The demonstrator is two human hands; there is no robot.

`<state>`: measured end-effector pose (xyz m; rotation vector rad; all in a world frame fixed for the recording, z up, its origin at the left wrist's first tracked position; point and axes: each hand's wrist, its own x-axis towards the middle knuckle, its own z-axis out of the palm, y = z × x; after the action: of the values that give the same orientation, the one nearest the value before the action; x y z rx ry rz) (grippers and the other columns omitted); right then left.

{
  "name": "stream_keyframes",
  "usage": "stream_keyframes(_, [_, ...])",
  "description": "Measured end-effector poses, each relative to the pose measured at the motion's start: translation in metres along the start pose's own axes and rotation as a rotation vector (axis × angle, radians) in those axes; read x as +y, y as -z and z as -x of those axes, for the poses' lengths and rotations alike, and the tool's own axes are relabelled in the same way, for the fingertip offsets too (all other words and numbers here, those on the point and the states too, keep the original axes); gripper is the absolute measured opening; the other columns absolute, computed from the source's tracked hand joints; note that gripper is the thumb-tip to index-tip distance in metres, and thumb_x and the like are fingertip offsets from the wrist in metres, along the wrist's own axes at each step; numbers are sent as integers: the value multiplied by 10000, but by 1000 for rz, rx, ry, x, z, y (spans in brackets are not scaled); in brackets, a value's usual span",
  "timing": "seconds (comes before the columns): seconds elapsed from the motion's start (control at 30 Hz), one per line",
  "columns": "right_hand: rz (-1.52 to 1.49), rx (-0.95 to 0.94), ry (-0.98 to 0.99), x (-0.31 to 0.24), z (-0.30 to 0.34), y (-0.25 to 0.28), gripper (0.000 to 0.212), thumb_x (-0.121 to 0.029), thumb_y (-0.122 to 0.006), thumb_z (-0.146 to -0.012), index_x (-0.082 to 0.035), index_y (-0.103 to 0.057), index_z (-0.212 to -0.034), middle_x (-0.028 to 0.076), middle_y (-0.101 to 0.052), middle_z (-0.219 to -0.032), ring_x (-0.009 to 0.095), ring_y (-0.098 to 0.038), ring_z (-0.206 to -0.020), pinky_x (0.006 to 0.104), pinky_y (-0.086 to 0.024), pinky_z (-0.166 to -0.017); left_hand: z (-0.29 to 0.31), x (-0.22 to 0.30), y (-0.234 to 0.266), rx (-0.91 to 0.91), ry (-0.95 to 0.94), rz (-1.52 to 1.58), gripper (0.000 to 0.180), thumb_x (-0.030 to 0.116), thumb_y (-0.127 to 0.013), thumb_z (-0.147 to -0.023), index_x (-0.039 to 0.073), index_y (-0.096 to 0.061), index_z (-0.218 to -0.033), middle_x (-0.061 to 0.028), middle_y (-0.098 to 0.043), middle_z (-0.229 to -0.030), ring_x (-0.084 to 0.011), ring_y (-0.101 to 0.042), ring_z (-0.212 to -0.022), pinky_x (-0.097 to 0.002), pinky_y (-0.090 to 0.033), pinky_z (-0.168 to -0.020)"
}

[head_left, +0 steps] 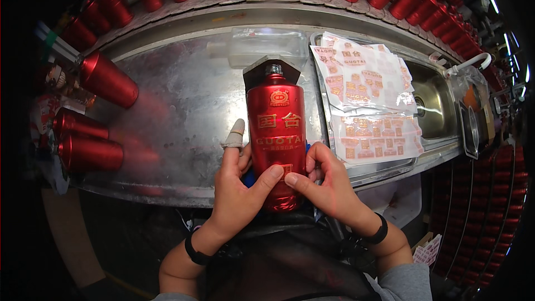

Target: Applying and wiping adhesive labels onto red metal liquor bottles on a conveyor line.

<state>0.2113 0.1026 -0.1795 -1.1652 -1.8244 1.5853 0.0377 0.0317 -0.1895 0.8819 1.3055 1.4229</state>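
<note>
A glossy red bottle (pixel 277 120) with gold lettering leans toward me at the middle of the metal bench's near edge, its neck pointing away. My left hand (pixel 239 181) holds its lower left side, thumb pressed on the front and a pale finger cot (pixel 235 134) on one raised finger. On the lower right side, my right hand (pixel 329 184) grips it with bent fingers, thumb on the front. Both thumbs touch a small gold-marked square (pixel 286 169) low on the bottle. Behind the neck shows a dark angular piece (pixel 258 75). Bits of blue appear beside the bottle, partly hidden by my hands.
Printed transfer sheets (pixel 376 136) lie to the right, before a metal sink (pixel 432 100) with a white tap (pixel 471 62). A clear plastic container (pixel 267 44) stands behind the bottle. Several red bottles line the far conveyor (pixel 220 1); others, like this red bottle (pixel 92 153), lie at left.
</note>
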Motion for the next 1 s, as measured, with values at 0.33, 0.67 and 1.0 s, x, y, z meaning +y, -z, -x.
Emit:
stream_keyframes(0.33, [-52,-2,-44,-7,0,-4,370,-289,-742,-883,-57,-461,-819,-10,-473,-705,68,-433,-662,245,-394,-588,3,-8,8,8,18,136,837,134,-680,-918,-79,-127,-1509,-266,-508,-1357,-241,-542,-1231,-344,-417,-1048])
stream_keyframes(0.67, [21,36,33,-4,3,-9,362,-289,-721,-903,-54,-462,-807,-2,-476,-689,72,-428,-654,254,-387,-575,9,-6,7,0,-26,-13,824,130,-675,-919,-88,-136,-1503,-260,-543,-1318,-244,-563,-1206,-340,-432,-1034])
stream_keyframes(1.0, [14,-51,52,-5,18,-6,342,-284,-728,-896,-72,-460,-883,-20,-504,-762,50,-438,-689,227,-400,-604,23,-6,8,-60,-118,-102,910,116,-711,-874,-80,-90,-1510,-294,-443,-1416,-286,-480,-1313,-374,-367,-1097])
